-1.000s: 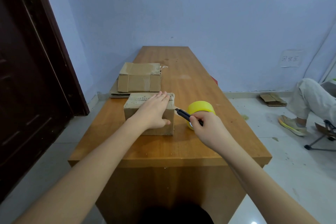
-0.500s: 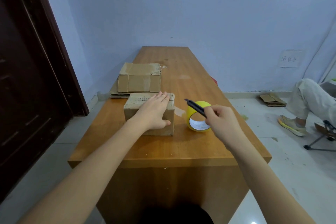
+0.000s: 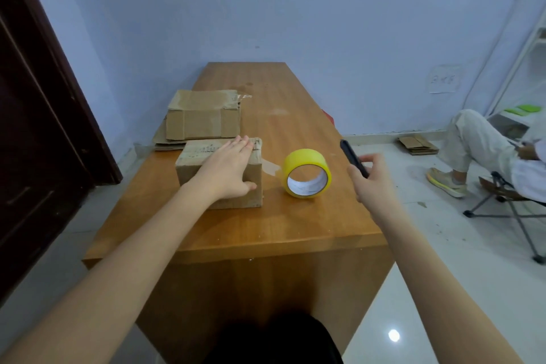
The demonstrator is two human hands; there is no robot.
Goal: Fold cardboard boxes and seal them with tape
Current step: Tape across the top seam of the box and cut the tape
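Left hand point(image 3: 229, 170): I rest it flat on the box point(image 3: 220, 174).
Right hand point(image 3: 373, 179): I grip the cutter point(image 3: 353, 158).
Risk: the tape roll point(image 3: 307, 173) at 3 o'clock may roll off.

Soft, even indoor light; a lamp glare spot on the floor point(image 3: 393, 335); wide-angle bending at edges.

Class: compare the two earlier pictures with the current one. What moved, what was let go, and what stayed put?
The right hand, holding the black cutter, pulled away rightward from the yellow tape roll, which now stands alone on the table. The left hand stayed flat on the near cardboard box; the far boxes are unmoved.
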